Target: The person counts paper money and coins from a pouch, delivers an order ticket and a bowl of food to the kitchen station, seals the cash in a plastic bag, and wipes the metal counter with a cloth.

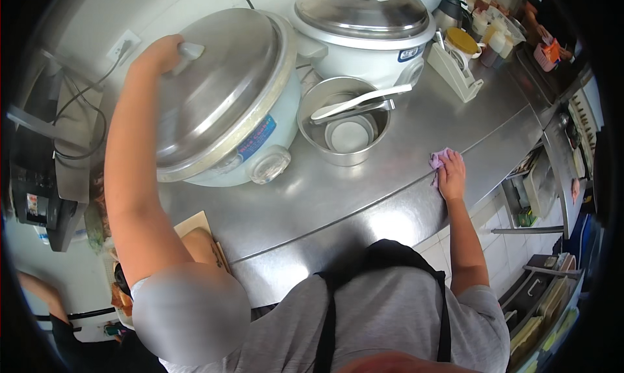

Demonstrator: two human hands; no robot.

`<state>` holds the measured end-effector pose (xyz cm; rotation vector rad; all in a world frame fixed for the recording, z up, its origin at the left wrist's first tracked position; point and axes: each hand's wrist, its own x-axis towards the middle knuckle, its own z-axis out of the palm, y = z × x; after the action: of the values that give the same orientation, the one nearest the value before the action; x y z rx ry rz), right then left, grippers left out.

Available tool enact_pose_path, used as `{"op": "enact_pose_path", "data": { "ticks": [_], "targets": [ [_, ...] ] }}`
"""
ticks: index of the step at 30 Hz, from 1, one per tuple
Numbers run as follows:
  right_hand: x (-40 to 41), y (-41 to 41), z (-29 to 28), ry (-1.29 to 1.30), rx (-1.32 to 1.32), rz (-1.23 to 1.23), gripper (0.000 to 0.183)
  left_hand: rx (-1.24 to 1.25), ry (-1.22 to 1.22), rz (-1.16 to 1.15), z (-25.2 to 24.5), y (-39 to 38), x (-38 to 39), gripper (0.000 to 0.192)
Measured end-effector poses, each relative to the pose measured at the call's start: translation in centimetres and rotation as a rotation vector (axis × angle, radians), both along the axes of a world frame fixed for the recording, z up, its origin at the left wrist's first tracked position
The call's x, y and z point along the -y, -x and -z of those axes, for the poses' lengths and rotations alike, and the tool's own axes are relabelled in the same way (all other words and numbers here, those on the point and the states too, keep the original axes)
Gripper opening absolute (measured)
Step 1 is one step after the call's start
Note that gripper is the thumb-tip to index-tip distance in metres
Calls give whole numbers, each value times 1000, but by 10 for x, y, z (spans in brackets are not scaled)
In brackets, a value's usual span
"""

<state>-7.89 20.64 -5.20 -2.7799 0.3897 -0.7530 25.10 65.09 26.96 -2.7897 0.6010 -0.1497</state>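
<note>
At the upper left, my left hand (163, 53) grips the pale handle (191, 51) of a large rice cooker's metal lid (219, 80). The lid lies over the light-coloured cooker body (265, 139). My right hand (452, 175) rests on a crumpled purple cloth (440, 158), pressed against the stainless steel counter (390, 173) near its front seam. Between my hands stands a round metal pot (341, 156), holding a smaller metal container (348, 135). A white paddle (360, 101) and metal tongs (353, 113) lie across the pot.
A second lidded rice cooker (360, 56) stands behind the pot. A white dispenser-like holder (453, 75), a yellow-lidded jar (461, 41) and squeeze bottles (495, 46) are at the upper right. Other people's arms show at lower left (39, 287) and upper right. A tan board (195, 222) is near my left arm.
</note>
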Motion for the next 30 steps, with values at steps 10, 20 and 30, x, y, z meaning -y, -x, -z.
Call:
{"op": "enact_pose_path", "data": {
  "ticks": [10,20,30],
  "targets": [
    [6,2,7,-18,13,20,25,129,1049,414,-16,181,64,15],
    [5,-2,7,-11,33,-65,26,-756,1155,721,169,312,166,13],
    [25,9,16,51,110,-355,27,-1111,1474,25,274,419,204,18]
  ]
}}
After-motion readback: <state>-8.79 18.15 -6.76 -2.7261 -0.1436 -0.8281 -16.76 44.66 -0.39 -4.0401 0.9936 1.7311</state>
